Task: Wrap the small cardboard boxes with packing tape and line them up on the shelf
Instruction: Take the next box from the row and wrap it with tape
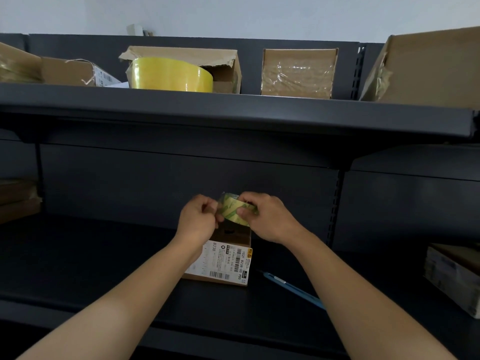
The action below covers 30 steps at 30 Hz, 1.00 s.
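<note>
A small cardboard box (220, 263) is lying label-up on the dark lower shelf (104, 268), its long axis running away from the person and leaning slightly to the right. Its far end is sitting directly beneath the two hands, while the rest of it is stretching back towards the person between the forearms.

Above that far end, a small tape roll (233, 213) is being held clear of the cardboard. The right hand (270, 219) is gripping the roll from the right, with fingers curled over the top and thumb on its near face. The left hand (198, 220) is pinching at the roll's left edge, apparently working the free end, though the end itself is too small to make out. The left wrist is crossing the box's left side, putting that hand nearer the cardboard. The right is standing off just past its far right corner.

Judging from this, the tape will need drawing down and along the box's length.

A blue utility knife (291, 288) is resting on the shelf just right of the box. On the upper shelf (233, 110), a taped box (297, 74) is standing beside a large yellow roll (170, 75).
</note>
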Available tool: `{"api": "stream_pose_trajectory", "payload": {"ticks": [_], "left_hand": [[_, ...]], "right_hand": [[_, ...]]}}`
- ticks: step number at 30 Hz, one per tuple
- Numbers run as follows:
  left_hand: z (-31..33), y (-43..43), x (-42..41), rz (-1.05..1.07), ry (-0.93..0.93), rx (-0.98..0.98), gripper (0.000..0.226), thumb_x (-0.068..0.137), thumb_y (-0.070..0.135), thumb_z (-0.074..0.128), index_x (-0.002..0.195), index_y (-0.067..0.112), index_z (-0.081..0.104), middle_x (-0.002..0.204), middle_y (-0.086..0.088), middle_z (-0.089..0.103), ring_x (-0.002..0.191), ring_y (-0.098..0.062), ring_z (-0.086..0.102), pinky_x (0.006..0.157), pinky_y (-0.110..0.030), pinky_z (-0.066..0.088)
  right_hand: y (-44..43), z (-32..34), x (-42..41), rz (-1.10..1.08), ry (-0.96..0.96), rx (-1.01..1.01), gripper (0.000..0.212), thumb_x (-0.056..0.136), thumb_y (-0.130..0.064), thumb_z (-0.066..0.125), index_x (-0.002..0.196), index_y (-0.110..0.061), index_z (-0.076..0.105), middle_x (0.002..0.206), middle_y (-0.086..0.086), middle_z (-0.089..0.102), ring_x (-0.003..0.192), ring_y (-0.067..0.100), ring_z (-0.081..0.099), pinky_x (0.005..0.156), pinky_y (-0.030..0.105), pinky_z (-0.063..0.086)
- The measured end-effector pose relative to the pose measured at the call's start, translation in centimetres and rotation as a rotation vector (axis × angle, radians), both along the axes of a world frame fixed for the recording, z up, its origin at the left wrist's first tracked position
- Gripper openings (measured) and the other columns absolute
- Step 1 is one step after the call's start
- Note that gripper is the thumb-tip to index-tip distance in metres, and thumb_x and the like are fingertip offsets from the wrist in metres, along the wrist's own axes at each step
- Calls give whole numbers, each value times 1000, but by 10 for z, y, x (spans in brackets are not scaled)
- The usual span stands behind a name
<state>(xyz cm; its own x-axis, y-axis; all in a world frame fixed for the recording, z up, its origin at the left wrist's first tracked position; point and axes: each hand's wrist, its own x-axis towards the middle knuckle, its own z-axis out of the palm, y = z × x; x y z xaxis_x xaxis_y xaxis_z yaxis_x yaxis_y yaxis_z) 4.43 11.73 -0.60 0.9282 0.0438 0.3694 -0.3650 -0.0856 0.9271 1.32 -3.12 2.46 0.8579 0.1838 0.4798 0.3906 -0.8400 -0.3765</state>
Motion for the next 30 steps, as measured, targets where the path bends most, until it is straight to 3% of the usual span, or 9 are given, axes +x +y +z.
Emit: {"api": "stream_pose_trajectory", "payload": {"ticks": [3,8,11,15,22,27,30], "left_hand": [[0,1,-1,-85,87,-196,21,99,4,43,84,6,58,70,-8,60,62,-16,53,60,-27,44],[6,9,-1,-165,172,-270,13,99,9,46,95,4,58,76,-9,60,62,-16,58,54,-23,49],[11,13,-1,-220,142,-134,20,92,27,59,94,8,64,76,-6,63,67,-16,59,60,-25,49],[15,12,-1,-95,81,-8,2,84,10,69,86,9,69,77,-7,67,61,-11,57,52,-21,46],[18,5,-4,49,-12,44,7,89,12,63,83,9,65,78,-6,64,58,-12,56,49,-22,44],[26,1,-9,9,41,-47,7,91,10,60,85,9,64,79,-6,62,63,-12,54,54,-23,45],[30,5,-7,22,89,-118,9,90,7,60,83,10,64,77,-7,62,63,-13,54,54,-24,45]], "right_hand": [[0,0,1,-16,-3,-25,12,96,-26,53,103,-24,62,96,-6,59,97,19,58,100,43,40],[-1,-5,1,21,15,-13,21,96,-26,54,115,-23,63,109,-1,63,105,19,57,102,45,40],[-2,-6,0,26,-10,-30,25,96,-26,54,119,-22,63,117,1,65,107,19,59,101,47,41],[-1,-3,-4,12,-59,-71,26,96,-25,54,120,-21,62,115,2,66,104,19,60,98,43,44],[-2,2,-10,-2,-119,-169,22,99,-28,48,114,-19,61,95,5,69,85,20,64,75,36,52],[-9,10,-6,-126,-104,-232,29,98,-38,45,119,-23,60,105,4,68,92,21,63,83,36,50],[-12,12,-6,-142,-173,-271,42,87,-58,53,110,-24,60,96,-2,68,88,17,62,93,34,39]]}}
